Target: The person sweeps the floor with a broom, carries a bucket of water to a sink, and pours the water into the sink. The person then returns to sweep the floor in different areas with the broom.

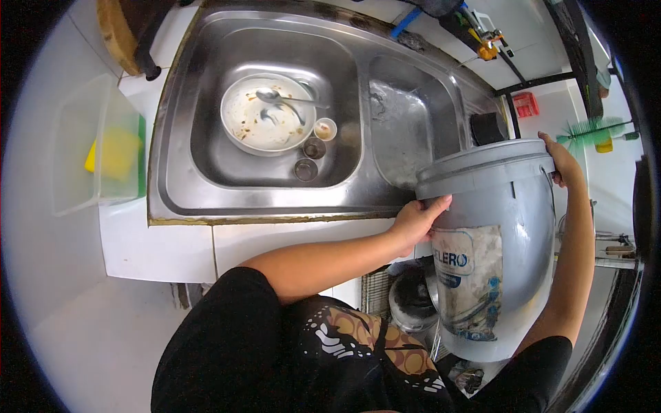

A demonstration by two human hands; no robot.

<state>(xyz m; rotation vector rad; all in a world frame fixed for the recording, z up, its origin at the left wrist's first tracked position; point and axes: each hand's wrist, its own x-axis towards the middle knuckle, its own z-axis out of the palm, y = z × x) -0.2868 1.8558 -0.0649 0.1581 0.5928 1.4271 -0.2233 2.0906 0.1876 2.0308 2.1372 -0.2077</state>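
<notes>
A large grey bucket (520,213) with a worn paper label is held up at the right, its rim near the edge of the small right sink basin (403,124). My left hand (416,224) grips the bucket's near side just below the rim. At the far side of the rim, my right hand (561,160) has its fingers wrapped round the edge. The bucket is tilted, and what it holds inside is hidden. Some water shows in the right basin.
In the large left basin (206,124) sits a soiled white bowl (231,113) with spoons, beside several small cups (315,147). A clear plastic container (76,158) with a yellow sponge (117,155) stands at the left. A green bottle brush (592,129) hangs at the right.
</notes>
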